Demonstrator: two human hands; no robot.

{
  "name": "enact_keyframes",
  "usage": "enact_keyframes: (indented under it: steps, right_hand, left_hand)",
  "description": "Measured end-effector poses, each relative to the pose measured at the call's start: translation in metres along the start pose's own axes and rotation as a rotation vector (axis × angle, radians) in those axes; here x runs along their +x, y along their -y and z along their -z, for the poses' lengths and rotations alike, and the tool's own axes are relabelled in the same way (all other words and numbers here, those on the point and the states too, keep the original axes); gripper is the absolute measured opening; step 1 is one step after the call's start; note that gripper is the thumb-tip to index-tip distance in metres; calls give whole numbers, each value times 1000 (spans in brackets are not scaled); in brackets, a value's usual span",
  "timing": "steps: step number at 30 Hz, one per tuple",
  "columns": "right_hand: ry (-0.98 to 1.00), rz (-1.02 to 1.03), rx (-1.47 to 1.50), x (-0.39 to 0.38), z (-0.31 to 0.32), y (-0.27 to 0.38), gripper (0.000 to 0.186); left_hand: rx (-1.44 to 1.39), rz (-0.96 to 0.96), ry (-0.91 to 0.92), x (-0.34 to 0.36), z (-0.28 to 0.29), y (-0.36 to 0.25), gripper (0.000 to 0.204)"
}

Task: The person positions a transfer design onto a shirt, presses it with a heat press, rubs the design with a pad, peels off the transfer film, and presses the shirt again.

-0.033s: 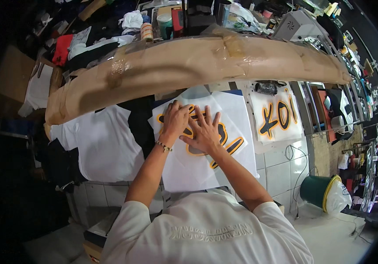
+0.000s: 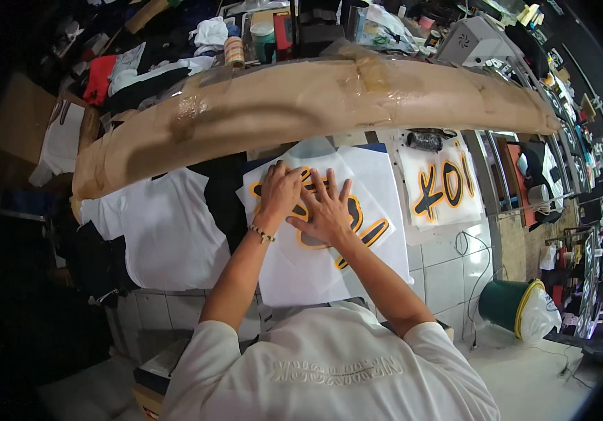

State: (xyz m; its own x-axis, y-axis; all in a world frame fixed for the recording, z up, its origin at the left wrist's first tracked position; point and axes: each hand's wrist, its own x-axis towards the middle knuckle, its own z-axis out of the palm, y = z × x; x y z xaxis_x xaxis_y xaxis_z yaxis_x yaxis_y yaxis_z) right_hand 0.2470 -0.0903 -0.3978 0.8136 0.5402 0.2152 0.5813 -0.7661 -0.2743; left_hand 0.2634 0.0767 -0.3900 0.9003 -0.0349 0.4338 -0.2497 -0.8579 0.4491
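Observation:
My left hand, with a beaded bracelet at the wrist, rests with slightly bent fingers on a translucent sheet bearing black, orange-edged lettering. My right hand lies on the same sheet with fingers spread, covering part of the design. Beneath it is white paper over a dark blue surface. To the right, another stack of lettered translucent sheets lies beside a black bundle. At the left, a white T-shirt lies on dark cloth.
A long roll wrapped in brown paper crosses behind the work. Beyond are cluttered cloths, containers and a grey boxy machine. A green bucket with a plastic bag and loose cables sit lower right; metal racks line the right.

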Motion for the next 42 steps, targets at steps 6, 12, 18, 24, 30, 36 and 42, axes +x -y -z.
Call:
enact_keyframes:
  steps: [6,12,18,24,30,36,42]
  right_hand:
    - [11,3,7,1,2,4,87]
    - [-15,-8,16,0,2,4,85]
    - [15,-16,-5,1,2,2,85]
    - [37,8,-63,1,6,2,89]
    - [72,15,-50,3,3,8,89]
    - [41,3,-12,0,9,5,87]
    - [254,-99,-32,11,25,8,89]
  left_hand:
    - [-93,-36,-37,4,-4,16,22]
    - [-1519,1056,379,29,2,24,61]
    - [-1539,1112,420,35,-7,32,74]
    - [-1489,1088,419,35,-12,35,77]
    - [-1409,1035,363,25,-6,37,71]
    - [-421,726,35,-5,28,73,34]
    - [-1227,1085,-24,-46,49,106,31]
